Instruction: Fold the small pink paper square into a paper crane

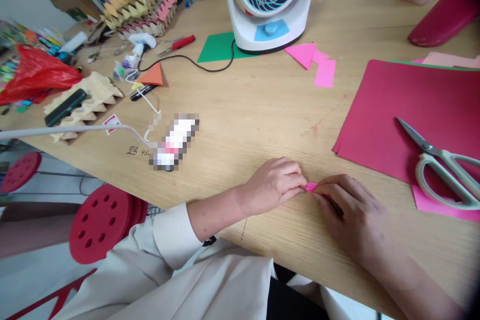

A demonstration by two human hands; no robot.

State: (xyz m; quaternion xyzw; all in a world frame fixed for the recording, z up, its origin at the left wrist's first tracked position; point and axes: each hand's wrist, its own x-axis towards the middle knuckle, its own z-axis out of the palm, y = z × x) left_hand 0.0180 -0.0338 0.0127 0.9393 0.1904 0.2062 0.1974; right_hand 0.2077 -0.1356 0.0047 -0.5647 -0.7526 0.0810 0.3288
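Note:
A small folded strip of bright pink paper (pixel 311 187) shows between my two hands, just above the wooden table near its front edge. My left hand (pixel 275 185) pinches its left end, with the fingers curled together. The other end is held between the thumb and fingers of my right hand (pixel 350 212). Much of the pink paper is hidden by the fingertips.
Scissors (pixel 427 146) lie on dark red paper sheets (pixel 405 105) at the right. A white fan (pixel 270 35) stands at the back, with pink paper pieces (pixel 325 73) beside it. A phone (pixel 176 142), cables and egg trays (pixel 93 92) are at the left.

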